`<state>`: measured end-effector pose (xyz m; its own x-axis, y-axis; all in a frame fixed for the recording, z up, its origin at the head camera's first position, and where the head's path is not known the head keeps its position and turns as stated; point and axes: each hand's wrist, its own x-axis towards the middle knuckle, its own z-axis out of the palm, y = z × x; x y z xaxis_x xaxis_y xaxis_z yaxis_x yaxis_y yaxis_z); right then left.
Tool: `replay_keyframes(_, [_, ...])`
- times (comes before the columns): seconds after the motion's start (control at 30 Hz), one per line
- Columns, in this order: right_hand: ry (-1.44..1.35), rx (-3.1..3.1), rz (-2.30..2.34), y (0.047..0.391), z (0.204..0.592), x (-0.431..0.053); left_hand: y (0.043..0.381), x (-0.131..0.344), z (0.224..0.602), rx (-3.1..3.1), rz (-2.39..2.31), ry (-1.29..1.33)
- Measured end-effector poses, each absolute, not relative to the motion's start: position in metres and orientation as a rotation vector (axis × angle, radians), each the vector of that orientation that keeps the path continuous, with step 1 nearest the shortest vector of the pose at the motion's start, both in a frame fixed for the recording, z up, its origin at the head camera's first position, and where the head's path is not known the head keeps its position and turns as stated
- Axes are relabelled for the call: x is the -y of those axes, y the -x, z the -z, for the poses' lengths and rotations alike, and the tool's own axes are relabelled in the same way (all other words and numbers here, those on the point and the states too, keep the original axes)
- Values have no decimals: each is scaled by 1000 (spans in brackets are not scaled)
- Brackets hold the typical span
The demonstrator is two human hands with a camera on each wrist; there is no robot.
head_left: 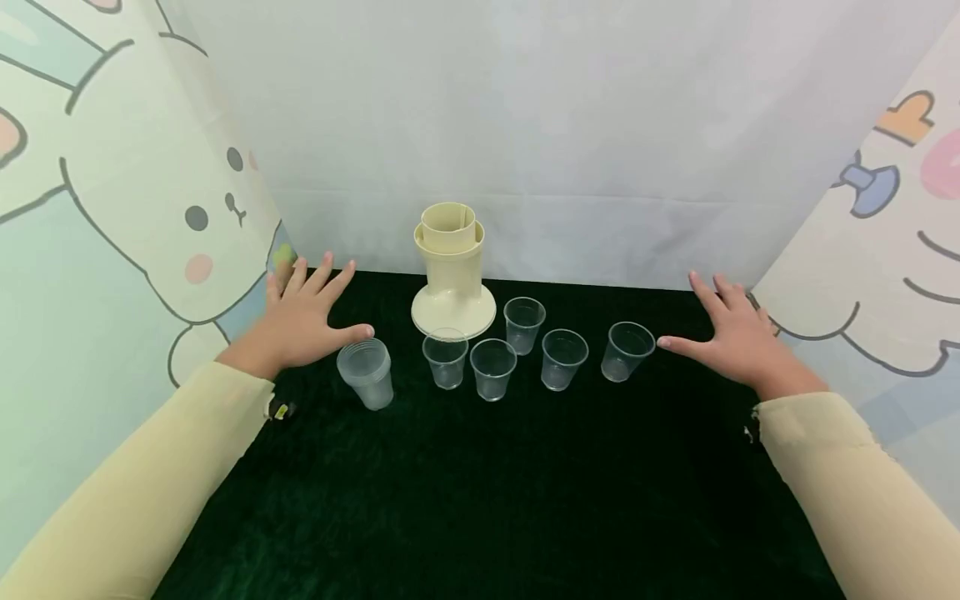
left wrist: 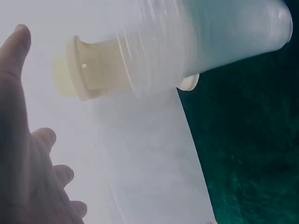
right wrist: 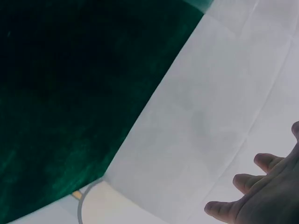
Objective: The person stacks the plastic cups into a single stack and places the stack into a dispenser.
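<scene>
My left hand (head_left: 303, 321) is spread with straight fingers at the left, its thumb by the rim of a nested stack of clear plastic cups (head_left: 367, 375). That stack fills the upper part of the left wrist view, apart from the fingers (left wrist: 16, 51). On the right, my right hand (head_left: 738, 342) is likewise spread, thumb pointing at the rightmost clear cup (head_left: 627, 354). Between the hands stand more single cups: one (head_left: 564, 360), another (head_left: 493, 371), one (head_left: 446, 362) at the left and one (head_left: 524, 323) set farther back. All stand upright. Neither hand holds anything.
A cream plastic dispenser-like stand (head_left: 453, 275) with a round base and an open tube on top stands behind the cups. Dark green cloth (head_left: 480, 500) covers the table. A white curtain (head_left: 585, 125) hangs along its back edge, with cartoon-printed panels at both sides.
</scene>
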<state>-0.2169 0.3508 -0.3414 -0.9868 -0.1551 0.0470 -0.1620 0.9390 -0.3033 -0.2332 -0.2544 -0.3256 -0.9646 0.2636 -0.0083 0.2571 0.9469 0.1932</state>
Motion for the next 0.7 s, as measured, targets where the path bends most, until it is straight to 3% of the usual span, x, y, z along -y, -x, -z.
replay_keyframes(0.7, [-230,3046,-1016,214,392,-330,185,273,398,-2880,-1156,-343])
